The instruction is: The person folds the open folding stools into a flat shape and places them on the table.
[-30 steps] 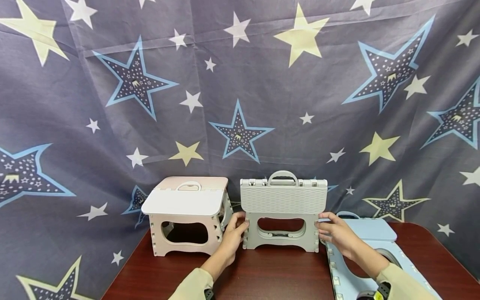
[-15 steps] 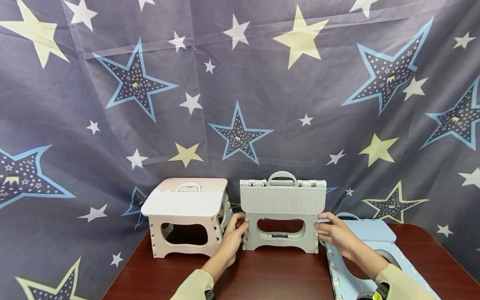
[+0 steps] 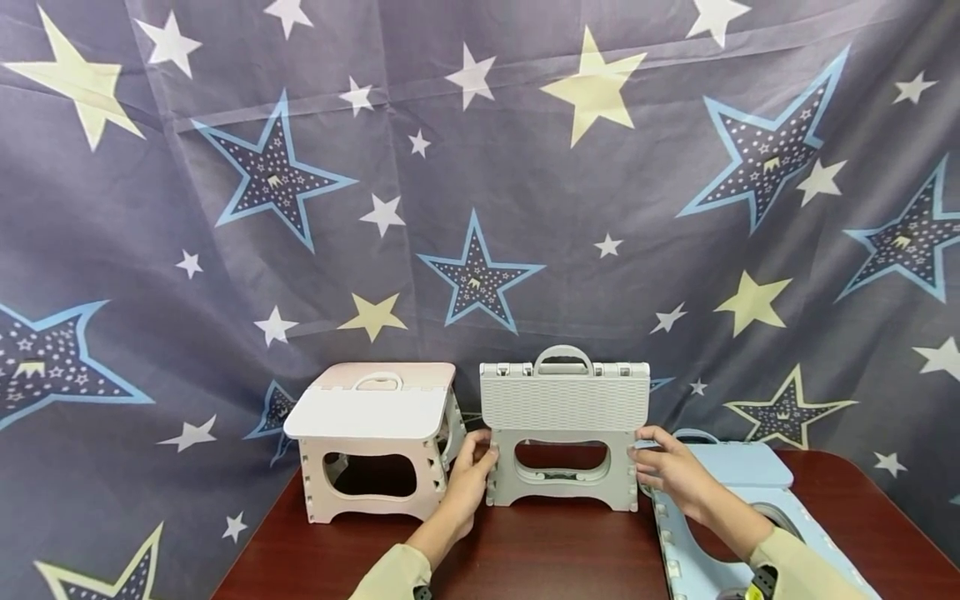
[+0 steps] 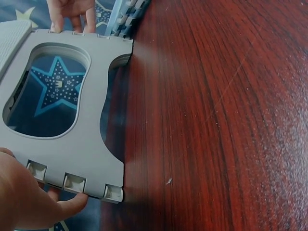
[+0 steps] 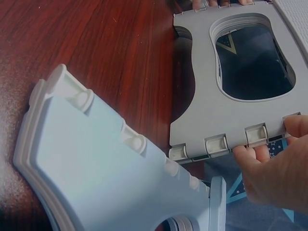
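Note:
A grey folding stool (image 3: 564, 400) stands upright on the table in the head view, its legs folded together and its woven-textured top panel hanging over the front. A loop handle rises from its upper edge. My left hand (image 3: 467, 483) grips the stool's left side edge. My right hand (image 3: 678, 475) grips the opposite edge at about the same height. In the left wrist view, fingertips of the left hand (image 4: 36, 197) curl round the hinged edge of the grey stool (image 4: 94, 120). The right wrist view shows the right hand's (image 5: 276, 166) thumb and fingers on its hinged edge.
To the left stands an unfolded pink-and-white folding stool (image 3: 367, 412), close to my left hand. A light blue folding stool (image 3: 738, 462) lies folded at the right, under my right forearm. The dark red wooden table (image 3: 555, 554) ends at a star-patterned cloth (image 3: 525, 183).
The head view has tilted up slightly, so everything sits a little lower in it. Both hands keep the same hold on the grey folding stool, which stays in place.

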### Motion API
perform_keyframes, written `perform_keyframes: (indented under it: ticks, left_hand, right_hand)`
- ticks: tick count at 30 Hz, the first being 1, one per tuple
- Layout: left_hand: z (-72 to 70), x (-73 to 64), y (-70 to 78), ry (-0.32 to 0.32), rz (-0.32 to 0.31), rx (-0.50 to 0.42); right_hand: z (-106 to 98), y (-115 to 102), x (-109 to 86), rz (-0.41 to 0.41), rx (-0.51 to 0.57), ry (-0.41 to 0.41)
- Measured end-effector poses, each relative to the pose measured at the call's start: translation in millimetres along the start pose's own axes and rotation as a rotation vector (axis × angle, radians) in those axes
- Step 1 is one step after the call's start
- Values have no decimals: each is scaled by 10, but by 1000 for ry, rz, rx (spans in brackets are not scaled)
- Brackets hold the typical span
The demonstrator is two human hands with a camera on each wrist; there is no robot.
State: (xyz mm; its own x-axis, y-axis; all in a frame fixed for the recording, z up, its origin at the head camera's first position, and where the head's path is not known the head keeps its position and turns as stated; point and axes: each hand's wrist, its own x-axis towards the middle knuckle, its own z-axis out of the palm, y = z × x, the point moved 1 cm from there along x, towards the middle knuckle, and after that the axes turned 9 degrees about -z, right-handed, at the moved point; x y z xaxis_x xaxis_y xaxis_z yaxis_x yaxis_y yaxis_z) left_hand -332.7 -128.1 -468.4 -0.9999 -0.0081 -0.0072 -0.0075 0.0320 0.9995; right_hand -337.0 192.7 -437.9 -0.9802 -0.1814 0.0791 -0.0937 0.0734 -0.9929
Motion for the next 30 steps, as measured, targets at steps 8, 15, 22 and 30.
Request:
perform_keyframes:
  ticks: [8,15,22,30]
  left_hand:
    - [-9,-32,2,-8,0,-3]
    - [-8,-6,-1,-6,2,-3]
    - [-21,14,-11,-2,-3,-4]
    - [-2,32,-13,-13,-40,-6]
  right_hand:
    - [24,5,-18,-7,-16,-3]
    - [14,-7,-24,-23,-27,-18]
    - [21,13,5,-19,-25,-11]
    - [-6,9,10,2,-28,-13]
